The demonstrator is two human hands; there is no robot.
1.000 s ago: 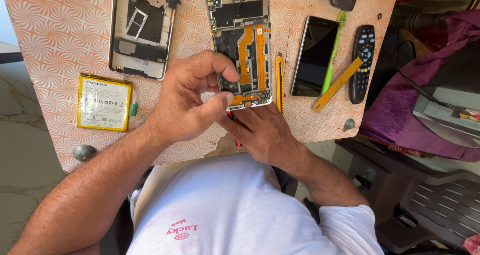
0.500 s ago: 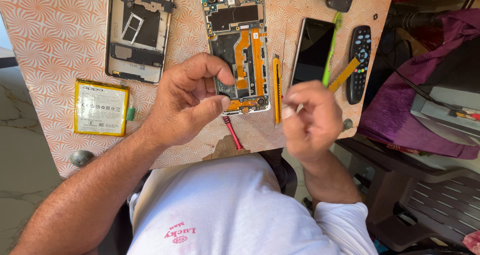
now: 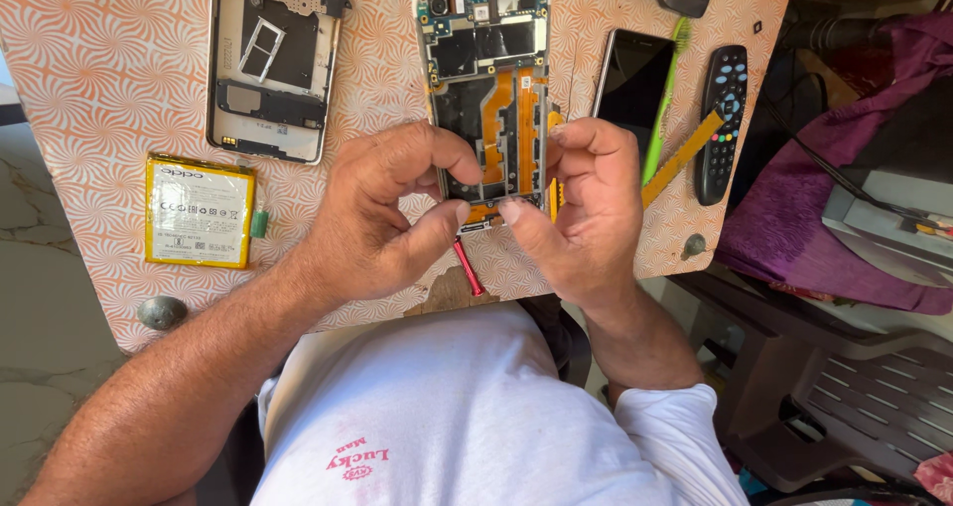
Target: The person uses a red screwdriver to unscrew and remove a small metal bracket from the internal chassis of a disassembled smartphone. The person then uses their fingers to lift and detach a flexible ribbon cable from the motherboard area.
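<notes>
On the patterned table (image 3: 109, 59), left hand (image 3: 382, 218) and right hand (image 3: 586, 208) pinch the opened phone (image 3: 486, 89)'s lower edge; careless prying could tear its orange ribbon cables (image 3: 511, 119).

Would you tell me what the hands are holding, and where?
Both the left hand and right hand pinch the opened phone at its bottom end.

An orange-and-white swirl-patterned tabletop (image 3: 99, 59) fills the upper part of the view, brightly sunlit. Left of it lies a pale marbled stone floor (image 3: 40, 347). To the right, purple cloth (image 3: 794, 208) drapes over clutter, and below that stands a dark brown plastic chair (image 3: 844, 397) in shade.
</notes>
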